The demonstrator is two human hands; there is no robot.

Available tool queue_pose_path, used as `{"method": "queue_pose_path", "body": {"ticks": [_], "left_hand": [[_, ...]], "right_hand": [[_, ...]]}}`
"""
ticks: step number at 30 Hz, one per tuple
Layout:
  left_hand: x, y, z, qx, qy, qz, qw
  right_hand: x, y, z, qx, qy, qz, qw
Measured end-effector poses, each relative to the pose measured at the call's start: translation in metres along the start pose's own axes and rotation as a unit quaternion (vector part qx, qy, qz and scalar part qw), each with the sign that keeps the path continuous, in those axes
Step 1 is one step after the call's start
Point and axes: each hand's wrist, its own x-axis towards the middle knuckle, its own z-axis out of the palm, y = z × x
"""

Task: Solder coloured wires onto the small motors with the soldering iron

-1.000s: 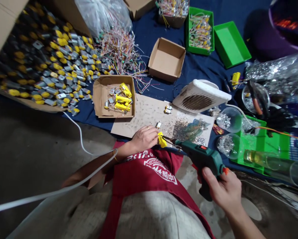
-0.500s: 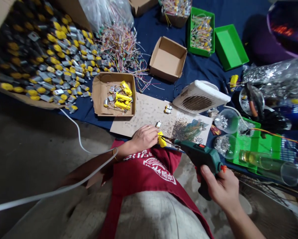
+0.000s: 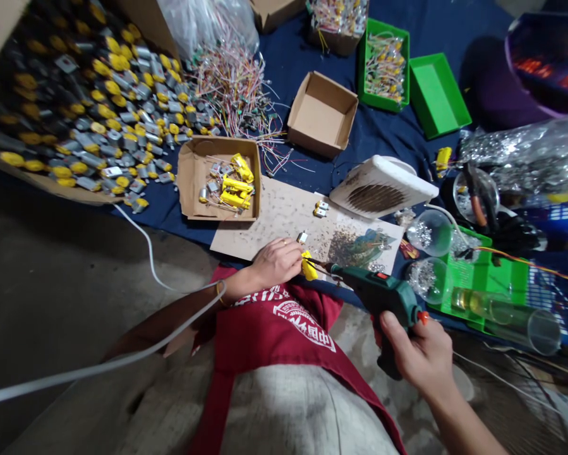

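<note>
A person's left hand (image 3: 277,262) pinches one yellow plastic part (image 3: 308,266), fingers together, above a cardboard sheet (image 3: 259,227). The right hand (image 3: 419,357), fingers clamped around one green hot glue gun (image 3: 383,294), holds its nozzle just beside the part.

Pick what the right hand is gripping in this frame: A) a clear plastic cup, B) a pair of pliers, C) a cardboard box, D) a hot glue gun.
D. The right hand grips the green hot glue gun by its handle, its nozzle pointing toward the yellow plastic part at the left hand.
</note>
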Motion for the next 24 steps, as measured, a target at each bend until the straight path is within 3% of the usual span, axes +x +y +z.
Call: {"method": "queue_pose_path", "body": {"ticks": [15, 24], "left_hand": [[0.001, -0.002, 0.002, -0.007, 0.012, 0.011, 1.0], [0.0, -0.003, 0.005, -0.013, 0.004, 0.004, 1.0]], "right_hand": [[0.008, -0.01, -0.003, -0.05, -0.025, -0.056, 0.997], [0.016, -0.026, -0.003, -0.051, -0.028, -0.136, 0.989]]}}
